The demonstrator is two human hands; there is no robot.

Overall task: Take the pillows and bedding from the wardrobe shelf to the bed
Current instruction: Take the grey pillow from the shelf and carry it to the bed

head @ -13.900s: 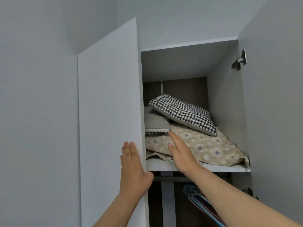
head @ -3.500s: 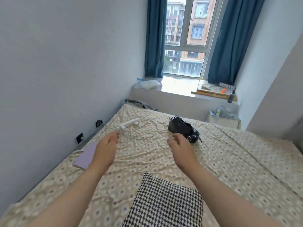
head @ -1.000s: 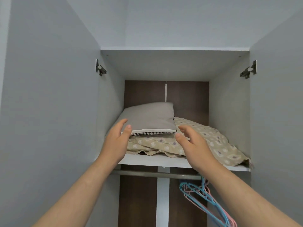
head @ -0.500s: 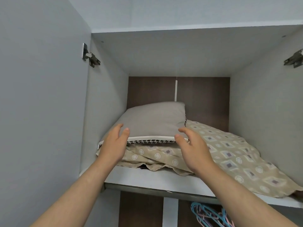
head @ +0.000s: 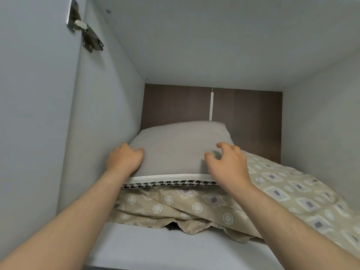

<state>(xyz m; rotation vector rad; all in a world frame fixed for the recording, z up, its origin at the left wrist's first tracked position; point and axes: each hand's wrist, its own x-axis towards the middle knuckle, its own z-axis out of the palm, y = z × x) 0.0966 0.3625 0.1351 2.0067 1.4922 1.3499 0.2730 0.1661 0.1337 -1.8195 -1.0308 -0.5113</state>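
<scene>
Here the left hand curls over the grey pillow's left front corner while the right hand hovers half-open at its right front corner, neither yet clamped. The pillow's long axis runs away from both hands, equally near. It lies on the folded patterned bedding on the wardrobe shelf.

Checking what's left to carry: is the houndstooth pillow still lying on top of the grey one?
No. Only the grey pillow lies on the folded bedding, with nothing on top of it but the left hand and right hand.
</scene>
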